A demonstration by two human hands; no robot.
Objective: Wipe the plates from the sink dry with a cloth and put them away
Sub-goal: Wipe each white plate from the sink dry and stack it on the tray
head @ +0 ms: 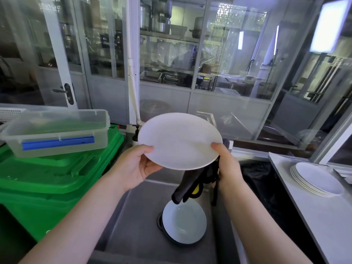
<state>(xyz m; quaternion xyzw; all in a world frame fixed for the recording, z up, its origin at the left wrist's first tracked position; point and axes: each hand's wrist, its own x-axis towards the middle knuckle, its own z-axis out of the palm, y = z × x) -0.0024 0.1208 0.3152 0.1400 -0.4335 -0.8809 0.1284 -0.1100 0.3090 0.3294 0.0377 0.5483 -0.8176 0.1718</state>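
While both hands hold it over the sink [133, 216], one white plate [180, 141] sits tilted in mid-air at the centre of the head view. The left hand [136, 166] grips its near-left rim, thumb on top and the curled fingers [150, 167] underneath. The right hand [227, 166] pinches the near-right rim with its thumb on top; its fingers are under the plate and cannot be seen clearly, but the same hand holds a dark cloth [187, 184] with a spot of yellow, which hangs down from below the plate toward the basin.

Counting plates: one in the hands, one more white plate [184, 222] lying flat in the bottom of the sink over a dark round thing whose edge shows beneath it, and a stack of white plates [317, 178] on the worktop [308, 216] to the right. The stack looks about four or five high; the exact number cannot be told.

The sink's left wall runs just beside a green bin [57, 178], and its right wall meets the worktop edge, so the hands work in the gap between the two. The hanging cloth ends just above the plate in the basin. The stack lies toward the far end of the worktop, with bare surface nearer the person.

One clear plastic box [57, 130] with a blue clip rests on the green bin's lid; what it holds cannot be made out. Glass partitions [209, 73] stand behind the sink.
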